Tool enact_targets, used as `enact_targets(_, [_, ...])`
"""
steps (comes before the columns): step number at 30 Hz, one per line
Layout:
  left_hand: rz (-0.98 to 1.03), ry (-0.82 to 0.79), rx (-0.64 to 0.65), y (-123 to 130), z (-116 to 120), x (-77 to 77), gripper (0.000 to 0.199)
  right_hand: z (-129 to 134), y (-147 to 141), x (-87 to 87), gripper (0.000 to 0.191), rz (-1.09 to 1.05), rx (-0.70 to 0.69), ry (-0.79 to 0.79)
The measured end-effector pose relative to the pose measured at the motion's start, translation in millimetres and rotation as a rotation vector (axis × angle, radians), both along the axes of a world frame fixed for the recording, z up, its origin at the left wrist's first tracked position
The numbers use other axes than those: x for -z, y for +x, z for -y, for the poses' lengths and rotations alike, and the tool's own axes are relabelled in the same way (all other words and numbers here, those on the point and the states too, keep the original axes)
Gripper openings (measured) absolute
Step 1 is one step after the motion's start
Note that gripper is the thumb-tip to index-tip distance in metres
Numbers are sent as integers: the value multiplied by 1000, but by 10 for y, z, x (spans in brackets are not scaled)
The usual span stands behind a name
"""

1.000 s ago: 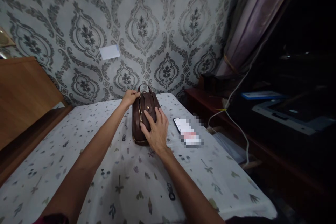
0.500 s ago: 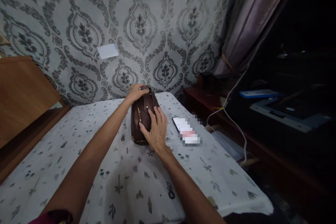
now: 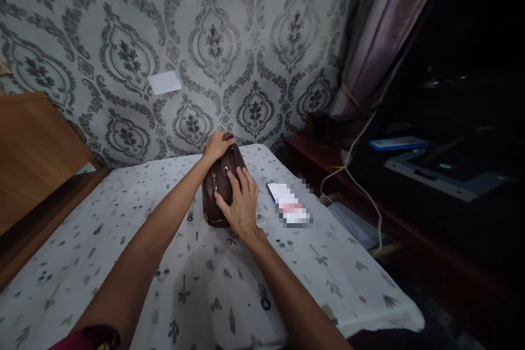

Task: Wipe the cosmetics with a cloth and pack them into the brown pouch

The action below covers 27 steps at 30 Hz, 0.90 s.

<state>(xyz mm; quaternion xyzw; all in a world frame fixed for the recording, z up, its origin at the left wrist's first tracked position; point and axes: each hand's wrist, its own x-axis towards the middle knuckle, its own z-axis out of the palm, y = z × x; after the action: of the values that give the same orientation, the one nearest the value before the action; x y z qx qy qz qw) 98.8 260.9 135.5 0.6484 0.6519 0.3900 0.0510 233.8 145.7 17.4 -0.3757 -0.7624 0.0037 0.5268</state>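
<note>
A small brown leather-look bag (image 3: 210, 205) with gold-coloured zips and a small metal clasp lies on the patterned white cloth. My left hand (image 3: 217, 147) is closed over the bag's far end, and its fingertips are partly hidden. Lying along the bag's right side is my right hand (image 3: 243, 202), with its fingers spread and the thumb near the zip. Just right of the bag, a phone (image 3: 289, 202) rests face up with its screen lit and partly blurred.
A patterned wall (image 3: 213, 38) with a white paper (image 3: 164, 82) stands behind the cloth-covered surface (image 3: 221, 306). At left is a wooden board (image 3: 36, 147). On the right, a white cable (image 3: 371, 197) hangs by a dark red shelf (image 3: 299, 147).
My left hand has shifted slightly over the bag's far end, its fingers now more closed. My right hand stays on the bag. The view has moved a little.
</note>
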Motion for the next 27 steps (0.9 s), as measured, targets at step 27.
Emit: enact_targets(27, [-72, -65, 105, -508, 458, -28, 27, -3, -9, 12, 55, -17, 24, 19])
